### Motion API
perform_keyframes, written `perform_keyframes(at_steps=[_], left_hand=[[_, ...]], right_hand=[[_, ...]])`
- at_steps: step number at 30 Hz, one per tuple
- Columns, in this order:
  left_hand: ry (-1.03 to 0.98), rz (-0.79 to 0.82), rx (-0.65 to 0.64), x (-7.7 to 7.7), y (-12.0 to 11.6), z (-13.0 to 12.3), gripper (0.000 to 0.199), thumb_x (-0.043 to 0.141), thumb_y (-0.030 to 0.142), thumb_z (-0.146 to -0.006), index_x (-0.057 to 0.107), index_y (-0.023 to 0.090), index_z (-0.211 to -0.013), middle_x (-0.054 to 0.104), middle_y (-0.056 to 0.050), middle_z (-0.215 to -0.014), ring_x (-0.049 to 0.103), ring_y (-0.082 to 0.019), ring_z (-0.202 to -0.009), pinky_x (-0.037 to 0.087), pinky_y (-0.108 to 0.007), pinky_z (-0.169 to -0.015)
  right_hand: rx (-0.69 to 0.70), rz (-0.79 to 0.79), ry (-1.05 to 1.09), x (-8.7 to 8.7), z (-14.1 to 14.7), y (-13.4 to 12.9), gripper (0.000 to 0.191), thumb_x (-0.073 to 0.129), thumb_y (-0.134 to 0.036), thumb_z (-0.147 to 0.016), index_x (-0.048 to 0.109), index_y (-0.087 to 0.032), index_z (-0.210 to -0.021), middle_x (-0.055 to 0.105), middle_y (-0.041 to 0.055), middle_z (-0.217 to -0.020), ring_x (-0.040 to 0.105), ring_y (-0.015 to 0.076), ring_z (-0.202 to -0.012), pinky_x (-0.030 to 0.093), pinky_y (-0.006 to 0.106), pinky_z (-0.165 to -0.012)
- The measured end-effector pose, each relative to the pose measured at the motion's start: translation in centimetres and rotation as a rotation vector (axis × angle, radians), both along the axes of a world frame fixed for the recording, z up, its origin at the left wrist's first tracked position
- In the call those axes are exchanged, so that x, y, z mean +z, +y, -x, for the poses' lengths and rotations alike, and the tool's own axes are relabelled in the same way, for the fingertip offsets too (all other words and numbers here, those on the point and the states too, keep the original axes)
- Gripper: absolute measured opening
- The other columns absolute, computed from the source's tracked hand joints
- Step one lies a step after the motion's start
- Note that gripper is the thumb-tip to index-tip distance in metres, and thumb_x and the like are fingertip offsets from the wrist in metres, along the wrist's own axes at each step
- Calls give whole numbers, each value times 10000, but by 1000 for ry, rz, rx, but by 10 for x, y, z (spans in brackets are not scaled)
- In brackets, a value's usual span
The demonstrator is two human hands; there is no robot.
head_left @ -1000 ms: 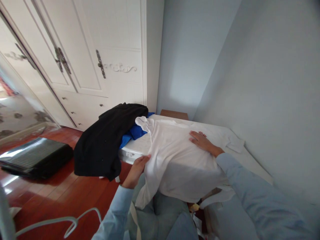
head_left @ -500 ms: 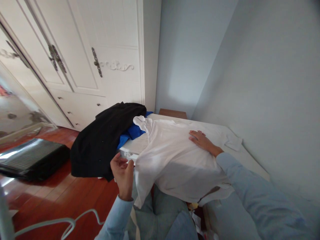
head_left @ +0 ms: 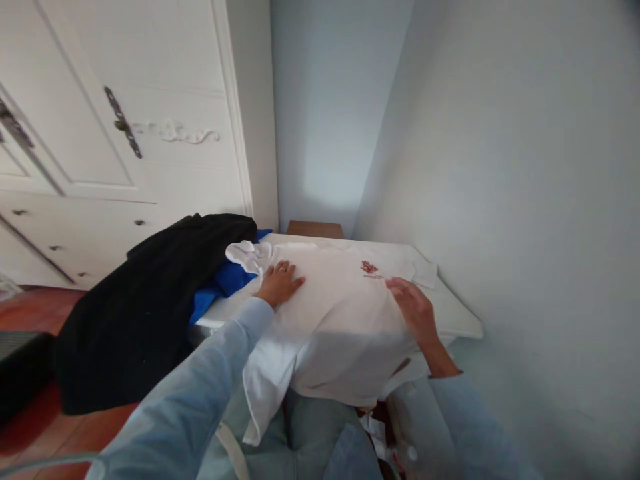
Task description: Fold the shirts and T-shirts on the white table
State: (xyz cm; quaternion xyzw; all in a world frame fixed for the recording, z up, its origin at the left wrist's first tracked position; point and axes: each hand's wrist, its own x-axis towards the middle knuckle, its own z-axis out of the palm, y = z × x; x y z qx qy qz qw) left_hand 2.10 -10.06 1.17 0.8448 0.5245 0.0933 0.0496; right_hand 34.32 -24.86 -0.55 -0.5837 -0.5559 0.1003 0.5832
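Note:
A white T-shirt (head_left: 335, 293) with a small red print lies spread over a white surface, its near part hanging over the front edge above my legs. My left hand (head_left: 280, 283) rests on the shirt's left part with its fingers apart. Near the red print, my right hand (head_left: 411, 300) touches the cloth with its fingers pressed together; whether it pinches the fabric is too small to tell. Black cloth (head_left: 150, 313) and some blue cloth (head_left: 230, 279) lie to the left of the shirt.
The white tabletop (head_left: 457, 313) reaches to the grey wall on the right. A white wardrobe (head_left: 185, 173) stands behind at the left, and a brown wooden piece (head_left: 315, 229) shows beyond the far edge. A black object (head_left: 25, 373) sits on the reddish floor.
The view has turned right. My left hand has come from beside the table onto the shirt. My right hand has drawn back from the print, its fingers now closer together.

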Motion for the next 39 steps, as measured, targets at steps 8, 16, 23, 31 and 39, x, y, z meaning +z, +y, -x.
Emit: perform_keyframes(at_steps=[8, 16, 23, 31, 39], left_hand=[[98, -36, -100, -1, 45, 27, 674, 297, 560, -983, 450, 81, -1432, 400, -225, -1557, 306, -327, -1484, 238, -480, -1203], [144, -85, -164, 5, 55, 31, 677, 235, 513, -988, 431, 89, -1479, 381, -191, -1582, 321, -299, -1491, 251, -429, -1212], [130, 33, -205, 8, 63, 41, 696, 323, 542, -964, 440, 85, -1476, 374, -209, -1583, 358, -314, -1477, 283, -462, -1201], [263, -93, -85, 15, 69, 54, 653, 228, 568, -996, 536, 128, -1367, 525, -168, -1472, 523, -278, -1345, 399, -385, -1120], [242, -76, -136, 25, 74, 46, 632, 285, 494, -1009, 467, 89, -1458, 414, -178, -1569, 404, -263, -1456, 313, -362, -1195]], right_hand=[[-504, 40, 715, -107, -26, -88, 268, 717, -431, -698, 612, -235, -848, 678, 5, -756, 660, 188, -654, 545, 309, -569], [26, 403, 691, -86, -8, -101, 359, 825, -503, -665, 724, -225, -869, 665, -2, -698, 587, 174, -623, 516, 328, -649], [95, 418, 661, -54, -35, -126, 376, 826, -536, -666, 763, -214, -851, 724, 57, -829, 645, 221, -767, 528, 365, -758], [-5, 534, 607, -52, -62, -146, 438, 792, -582, -707, 718, -221, -942, 750, 103, -1057, 695, 304, -966, 535, 482, -897], [-123, 199, 180, -4, -68, -51, 386, 680, -537, -772, 689, -205, -969, 736, 100, -1026, 682, 272, -987, 519, 459, -954]])
